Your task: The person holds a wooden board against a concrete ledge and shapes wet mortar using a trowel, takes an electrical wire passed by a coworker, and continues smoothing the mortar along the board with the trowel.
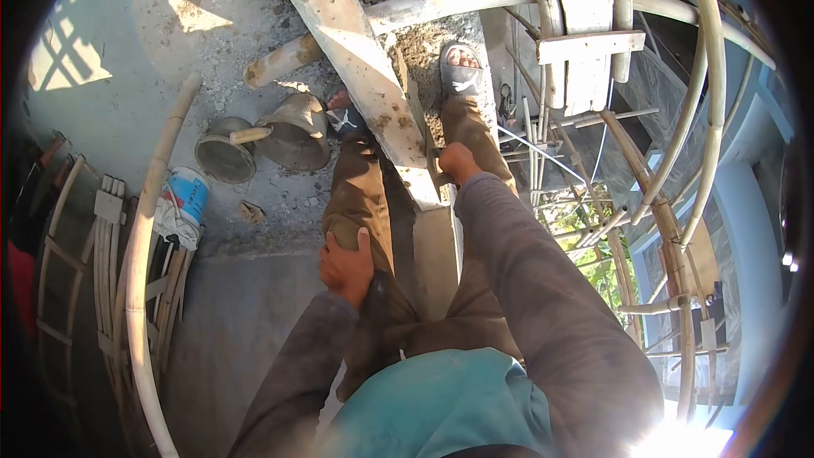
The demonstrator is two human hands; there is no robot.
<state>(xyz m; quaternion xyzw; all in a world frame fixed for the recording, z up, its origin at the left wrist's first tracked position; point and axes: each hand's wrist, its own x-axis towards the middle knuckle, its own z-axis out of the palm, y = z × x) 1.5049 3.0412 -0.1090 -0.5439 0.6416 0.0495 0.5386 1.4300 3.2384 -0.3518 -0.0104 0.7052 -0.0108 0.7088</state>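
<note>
My left hand [346, 269] rests on my left trouser leg [359, 195] near the knee, thumb apart from the fingers, holding nothing. My right hand [459, 163] is closed beside the right edge of a long pale plank [360, 55], next to my other leg. A dark piece shows by its fingers, but I cannot make out what it is. The plank, spotted with stains, slopes between my legs. Its near end meets a grey upright surface [434, 259].
Two mortar-crusted buckets [294, 131] [225, 151] stand on the rubble-strewn floor at left. A blue-and-white paint bucket [186, 192] is beside a bamboo pole [153, 203]. Bamboo scaffolding [670, 161] fills the right, above a drop with greenery. A round pole [449, 2] crosses under the plank.
</note>
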